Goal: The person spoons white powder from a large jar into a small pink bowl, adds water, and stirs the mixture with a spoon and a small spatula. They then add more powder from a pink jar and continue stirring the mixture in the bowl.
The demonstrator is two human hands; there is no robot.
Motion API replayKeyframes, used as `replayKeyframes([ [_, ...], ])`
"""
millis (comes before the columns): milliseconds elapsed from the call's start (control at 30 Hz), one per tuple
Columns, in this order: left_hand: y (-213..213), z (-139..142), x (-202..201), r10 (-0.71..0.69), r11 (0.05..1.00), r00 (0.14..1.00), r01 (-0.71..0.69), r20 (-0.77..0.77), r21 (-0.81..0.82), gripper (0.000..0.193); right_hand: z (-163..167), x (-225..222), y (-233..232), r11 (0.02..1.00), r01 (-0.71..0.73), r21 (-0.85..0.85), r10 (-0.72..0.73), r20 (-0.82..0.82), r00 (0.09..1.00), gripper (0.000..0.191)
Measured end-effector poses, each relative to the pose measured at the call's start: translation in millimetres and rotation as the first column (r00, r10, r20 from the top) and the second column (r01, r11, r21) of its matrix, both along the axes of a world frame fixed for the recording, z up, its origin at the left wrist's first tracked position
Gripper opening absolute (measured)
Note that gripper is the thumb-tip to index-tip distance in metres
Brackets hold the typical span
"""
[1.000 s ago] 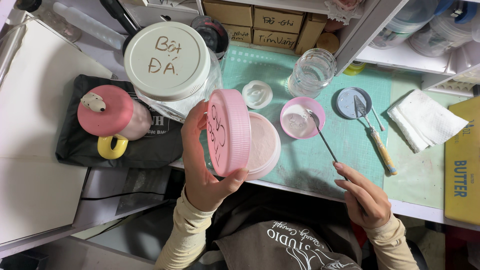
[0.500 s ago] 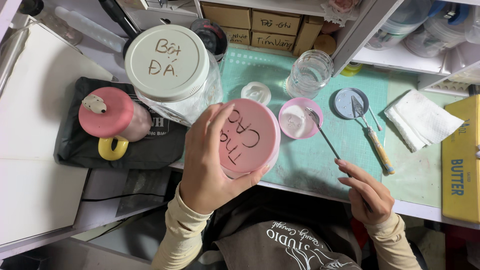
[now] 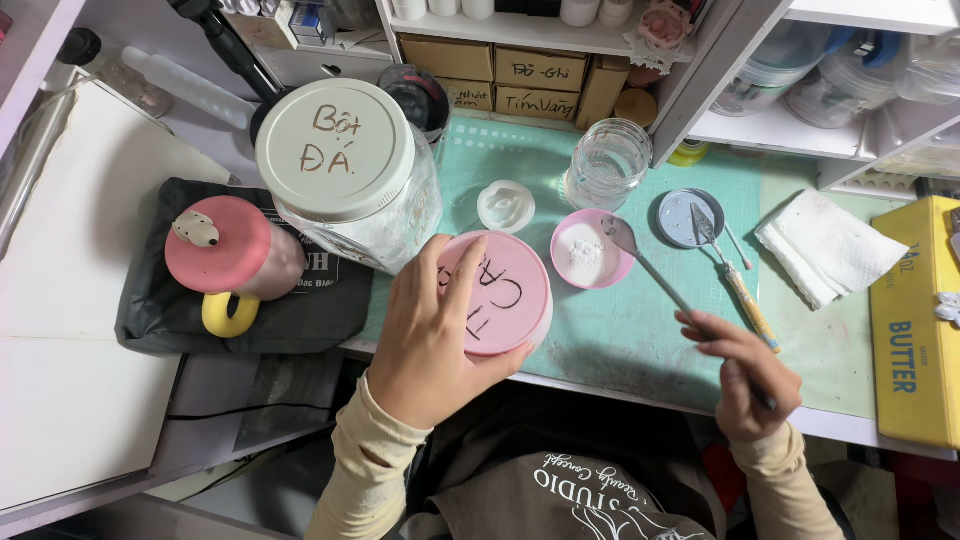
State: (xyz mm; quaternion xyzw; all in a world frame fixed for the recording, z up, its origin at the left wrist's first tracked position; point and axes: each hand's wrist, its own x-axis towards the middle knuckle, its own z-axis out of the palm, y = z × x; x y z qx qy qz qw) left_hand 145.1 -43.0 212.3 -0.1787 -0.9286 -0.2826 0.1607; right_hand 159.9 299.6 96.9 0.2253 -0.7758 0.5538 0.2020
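Observation:
My left hand (image 3: 432,335) lies flat on top of a round pink lid (image 3: 505,292) with handwriting, which sits on a container at the near edge of the green cutting mat (image 3: 600,330). My right hand (image 3: 745,370) grips the handle of a long metal spoon (image 3: 645,262). The spoon's bowl rests at the rim of a small pink dish (image 3: 588,250) that holds white powder. A large clear jar (image 3: 350,180) with a white handwritten lid stands just left of the pink lid.
A clear glass jar (image 3: 607,163), a small white cap (image 3: 506,205), a blue-grey dish (image 3: 685,217) with a palette knife (image 3: 735,280), folded white tissue (image 3: 828,247) and a yellow box (image 3: 915,320) lie on the mat. A pink-lidded mug (image 3: 225,262) sits on a black pouch. Cardboard boxes line the back shelf.
My left hand turned the pink lid from on edge to flat and lowered it onto its container. My right hand shifted slightly with the spoon, its bowl staying at the pink dish.

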Motion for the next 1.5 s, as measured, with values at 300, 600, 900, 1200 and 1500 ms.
replayKeyframes([
  [300,-9,-14,9,-0.079,0.996,0.997,0.079,0.016,0.032,0.095,-1,-46,16,0.842,-0.020,-0.540,0.128,0.163,0.978,0.031],
  [600,0,-15,37,-0.055,0.997,0.993,0.049,-0.102,-0.059,0.093,-15,-73,33,0.407,0.012,-0.914,0.368,0.175,0.913,0.028],
  [900,13,-24,72,0.001,1.000,0.985,-0.003,-0.170,-0.015,0.096,8,-33,26,0.287,0.070,-0.955,0.400,0.186,0.897,0.028],
  [1200,45,-43,99,0.334,0.914,0.937,-0.348,-0.100,-0.209,0.089,28,7,6,0.332,0.033,-0.943,0.420,0.180,0.889,0.029],
  [1500,-8,-24,99,-0.367,0.926,0.908,0.334,-0.204,-0.177,0.096,24,19,10,0.345,0.046,-0.938,0.415,0.196,0.888,0.027],
])
